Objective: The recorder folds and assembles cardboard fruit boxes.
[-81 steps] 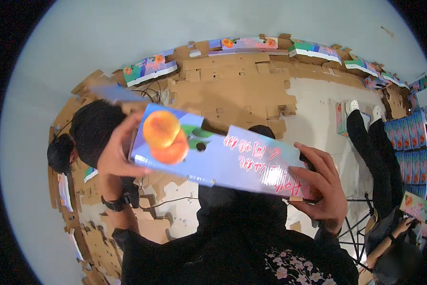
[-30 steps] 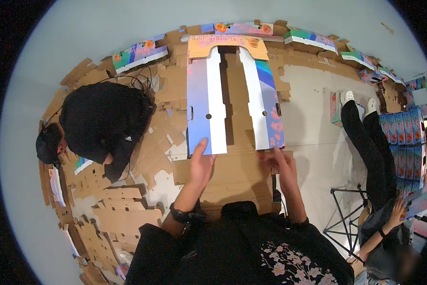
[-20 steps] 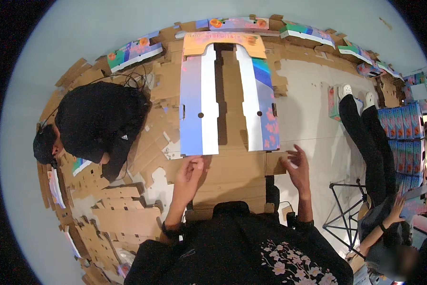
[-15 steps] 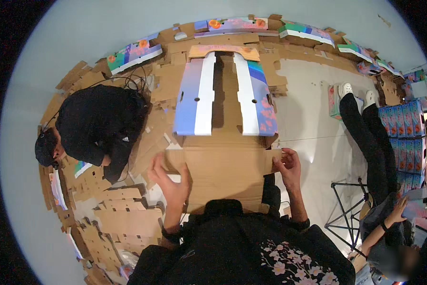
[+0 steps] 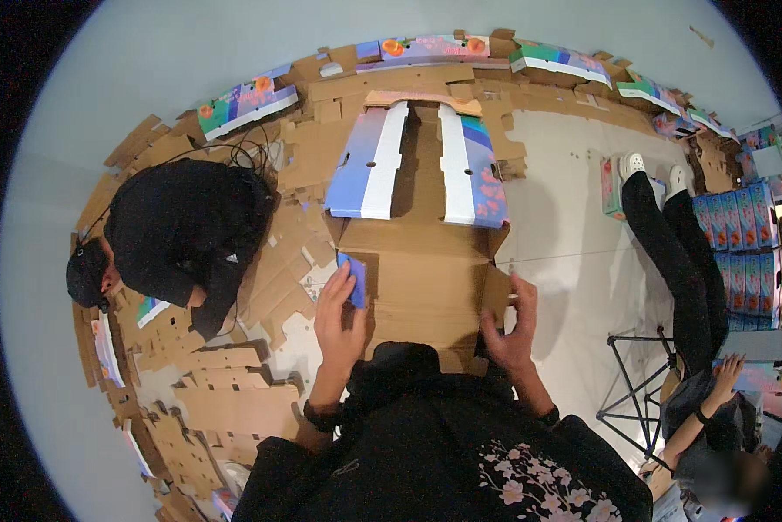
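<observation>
A partly folded cardboard box [image 5: 426, 287] lies in front of me, plain brown inside. Its far end has two side panels with white strips and blue, green and pink print. My left hand [image 5: 338, 322] rests with outstretched fingers against a small blue flap [image 5: 356, 283] raised at the box's near left. On the other side, my right hand [image 5: 514, 329] touches a raised brown flap [image 5: 495, 291]. Its fingers are outside the flap and its thumb is near the lower edge, with a gap between them. Neither hand closes round its flap.
A person in black [image 5: 186, 230] bends over at the left, beside flat cardboard sheets [image 5: 234, 404]. Another person's dark-clothed legs [image 5: 682, 252] stretch out at the right, near a folding stool frame [image 5: 630, 391] and stacked printed boxes [image 5: 739, 252]. Printed trays [image 5: 434, 45] line the wall.
Both hands have moved inward. The side flaps by them have swung up, and the left one now shows its blue face. The box's printed panels have shifted slightly farther away.
</observation>
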`<state>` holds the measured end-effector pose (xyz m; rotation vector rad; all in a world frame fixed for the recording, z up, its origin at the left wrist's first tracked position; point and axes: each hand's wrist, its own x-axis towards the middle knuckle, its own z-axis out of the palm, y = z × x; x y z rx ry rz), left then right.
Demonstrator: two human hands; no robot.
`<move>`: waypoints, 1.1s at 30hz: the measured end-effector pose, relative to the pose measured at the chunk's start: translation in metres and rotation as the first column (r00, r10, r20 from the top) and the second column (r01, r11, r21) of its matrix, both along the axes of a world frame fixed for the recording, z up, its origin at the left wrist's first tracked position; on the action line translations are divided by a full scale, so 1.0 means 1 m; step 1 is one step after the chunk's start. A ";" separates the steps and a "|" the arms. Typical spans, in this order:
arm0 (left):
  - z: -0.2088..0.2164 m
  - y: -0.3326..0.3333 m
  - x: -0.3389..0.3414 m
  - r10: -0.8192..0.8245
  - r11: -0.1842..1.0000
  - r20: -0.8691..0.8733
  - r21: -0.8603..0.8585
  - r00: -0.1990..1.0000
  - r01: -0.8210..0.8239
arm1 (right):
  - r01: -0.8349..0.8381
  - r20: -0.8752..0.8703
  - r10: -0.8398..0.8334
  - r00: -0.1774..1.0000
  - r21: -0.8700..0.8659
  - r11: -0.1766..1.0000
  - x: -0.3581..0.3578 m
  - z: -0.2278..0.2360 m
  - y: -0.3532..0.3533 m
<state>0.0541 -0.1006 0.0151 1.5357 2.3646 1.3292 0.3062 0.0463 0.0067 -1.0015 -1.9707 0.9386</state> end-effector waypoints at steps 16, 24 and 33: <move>0.022 0.032 -0.011 -0.090 0.996 -0.068 -0.032 0.994 0.088 | -0.119 0.180 0.082 0.980 0.210 0.970 -0.027 -0.001 0.052; 0.065 0.013 -0.032 -0.280 0.950 -0.163 -0.192 0.946 0.248 | -0.373 0.386 0.350 0.854 -0.017 0.928 -0.004 0.064 0.059; 0.032 -0.040 0.018 -0.061 0.959 0.159 -0.263 0.985 0.102 | -0.286 0.356 0.351 0.866 -0.223 0.932 0.024 0.024 0.004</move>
